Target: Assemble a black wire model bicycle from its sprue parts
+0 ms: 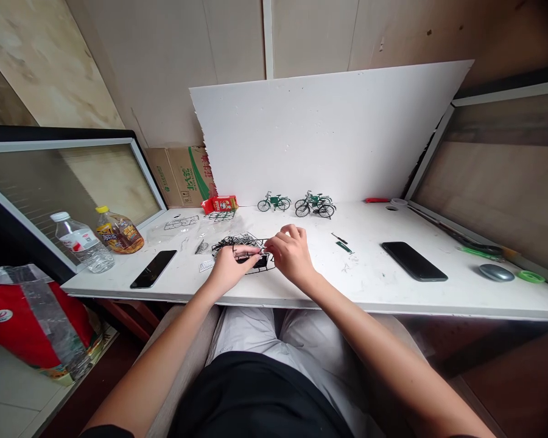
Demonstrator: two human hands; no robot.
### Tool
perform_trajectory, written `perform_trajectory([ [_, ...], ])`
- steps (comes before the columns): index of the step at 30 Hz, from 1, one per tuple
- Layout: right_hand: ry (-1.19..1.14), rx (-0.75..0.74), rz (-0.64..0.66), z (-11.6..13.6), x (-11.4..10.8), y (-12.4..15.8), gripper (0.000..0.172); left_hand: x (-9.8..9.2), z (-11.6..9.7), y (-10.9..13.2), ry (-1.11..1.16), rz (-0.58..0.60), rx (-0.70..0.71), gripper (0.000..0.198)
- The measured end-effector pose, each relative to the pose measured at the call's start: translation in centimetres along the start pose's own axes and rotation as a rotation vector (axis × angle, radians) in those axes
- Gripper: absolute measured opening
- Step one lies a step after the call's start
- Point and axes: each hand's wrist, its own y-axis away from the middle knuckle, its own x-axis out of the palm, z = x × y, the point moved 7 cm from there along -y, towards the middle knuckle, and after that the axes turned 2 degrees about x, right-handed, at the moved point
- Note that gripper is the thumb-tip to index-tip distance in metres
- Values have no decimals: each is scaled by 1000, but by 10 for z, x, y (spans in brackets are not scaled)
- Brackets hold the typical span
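- The left hand (228,267) has its grip closed on a black sprue frame (261,263), thumb and forefinger pinching it from the left.
- The right hand (293,249) meets it from the right, fingers bent inward, tips nearly touching the left ones; the spot is too small to tell whether its grip clasps the frame or a tiny part.
- The sprue frame sits between and just below both sets of fingertips, low over the desk (347,289); its long axis seems to run left to right, roughly along the front edge, with an end showing beneath the right hand.
- Just behind the left hand lies a heap of black plastic parts (231,241), with a spoked wheel piece (203,247) beside it on the left.
- Right of the hands, a small dark strip (339,238) lies near a green part (344,247).
- Farther back stand a green model bicycle (274,202) and, to its right, a black model bicycle (313,210) before another green one.
- Well apart on either side, a left smartphone (153,269) and a right smartphone (413,261) lie flat.
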Motion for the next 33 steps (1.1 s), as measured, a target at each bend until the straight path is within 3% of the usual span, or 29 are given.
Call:
perform_trajectory([
  [7, 43, -68, -31, 5, -4, 0, 35, 0, -5, 2, 59, -60, 14, 33],
  [17, -29, -255, 71, 10, -17, -2, 35, -13, 0, -2, 230, 103, -88, 37],
  [27, -236, -100, 21, 0, -12, -5, 19, -10, -3, -1, 250, 140, -103, 40],
  [33, -208, -7, -18, 1, -12, -6, 18, -11, -4, -1, 173, 168, -66, 37],
])
